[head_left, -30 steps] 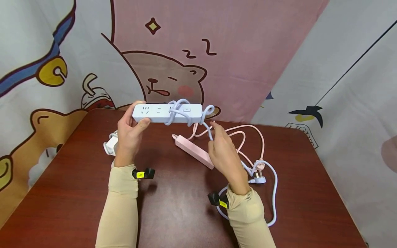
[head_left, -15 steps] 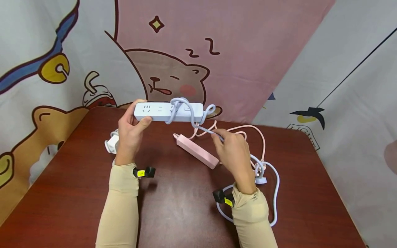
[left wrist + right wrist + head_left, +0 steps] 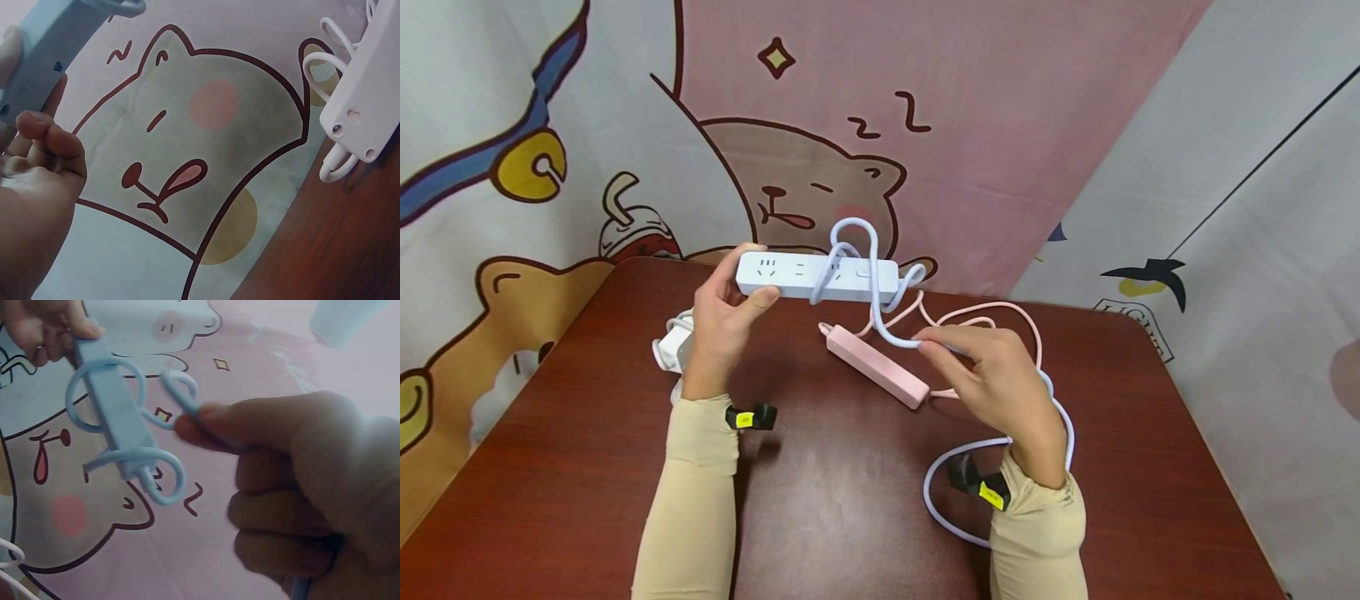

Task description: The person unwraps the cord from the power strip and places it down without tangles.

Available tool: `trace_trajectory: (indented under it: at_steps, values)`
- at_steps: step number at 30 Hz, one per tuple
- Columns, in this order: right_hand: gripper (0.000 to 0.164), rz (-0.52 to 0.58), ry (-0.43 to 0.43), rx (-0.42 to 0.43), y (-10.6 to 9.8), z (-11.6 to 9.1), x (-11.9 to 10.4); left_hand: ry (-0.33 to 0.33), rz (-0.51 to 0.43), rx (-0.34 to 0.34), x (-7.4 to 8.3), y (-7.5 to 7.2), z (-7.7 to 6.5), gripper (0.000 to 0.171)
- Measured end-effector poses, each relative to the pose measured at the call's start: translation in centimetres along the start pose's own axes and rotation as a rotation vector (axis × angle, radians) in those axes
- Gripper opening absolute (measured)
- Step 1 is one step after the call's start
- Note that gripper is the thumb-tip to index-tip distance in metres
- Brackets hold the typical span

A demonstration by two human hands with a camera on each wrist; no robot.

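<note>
My left hand (image 3: pixel 722 317) grips the left end of a pale blue power strip (image 3: pixel 782 287), raised above the table with its sockets facing me. The strip's own blue cord (image 3: pixel 876 275) is looped loosely around its right half. Between thumb and forefinger my right hand (image 3: pixel 1007 375) pinches that cord, to the right of the strip and a little lower. In the right wrist view the cord (image 3: pixel 181 394) runs into the pinching fingertips, and the strip (image 3: pixel 115 412) hangs beyond. The left wrist view shows the strip's underside (image 3: pixel 50 50) in the left hand (image 3: pixel 37 187).
A pink power strip (image 3: pixel 876 367) lies mid-table, its pink cord (image 3: pixel 1015 307) spread behind and to the right. A white power strip (image 3: pixel 365 94) with its cord is partly hidden behind the left forearm. More blue cord (image 3: pixel 928 500) curves over the brown table (image 3: pixel 820 517).
My right hand has moved right and taken hold of the blue cord, pulling it outward. The loops around the strip have loosened and rise higher. The left hand has shifted slightly right.
</note>
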State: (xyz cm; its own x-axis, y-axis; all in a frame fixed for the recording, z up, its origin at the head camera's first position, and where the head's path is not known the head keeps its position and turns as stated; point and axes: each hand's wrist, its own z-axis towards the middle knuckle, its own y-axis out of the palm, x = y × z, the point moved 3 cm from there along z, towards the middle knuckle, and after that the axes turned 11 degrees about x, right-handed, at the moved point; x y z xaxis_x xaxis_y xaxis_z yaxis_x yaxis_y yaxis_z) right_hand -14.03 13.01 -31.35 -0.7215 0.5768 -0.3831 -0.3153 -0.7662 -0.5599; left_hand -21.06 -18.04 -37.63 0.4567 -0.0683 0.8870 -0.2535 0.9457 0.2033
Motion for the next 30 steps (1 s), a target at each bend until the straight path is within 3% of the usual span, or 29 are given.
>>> trace_trajectory:
  at_steps: [8, 12, 17, 21, 25, 30]
  values:
    - [0.016, 0.079, 0.047, 0.304, -1.6, 0.3, 0.2, 0.000, 0.025, -0.096, -0.1, 0.4, -0.2, 0.050]
    - [0.011, 0.045, 0.095, 0.432, -1.8, 0.3, 0.6, -0.027, 0.031, -0.172, -0.2, 0.5, -0.3, 0.050]
    - [0.011, -0.051, 0.140, 0.515, -2.0, 0.3, 1.6, -0.064, -0.015, -0.216, -0.1, 0.6, -0.5, 0.051]
    - [0.012, -0.120, 0.166, 0.511, -2.0, 0.2, 2.3, -0.107, -0.185, -0.240, 0.0, 0.7, -0.7, 0.050]
    - [0.013, -0.199, 0.184, 0.433, -1.6, -0.1, 3.2, -0.136, -0.379, -0.263, 0.2, 0.8, -0.7, 0.050]
    - [0.014, -0.294, 0.210, 0.313, -1.0, -0.5, 4.2, -0.130, -0.484, -0.279, 0.5, 0.7, -0.7, 0.054]
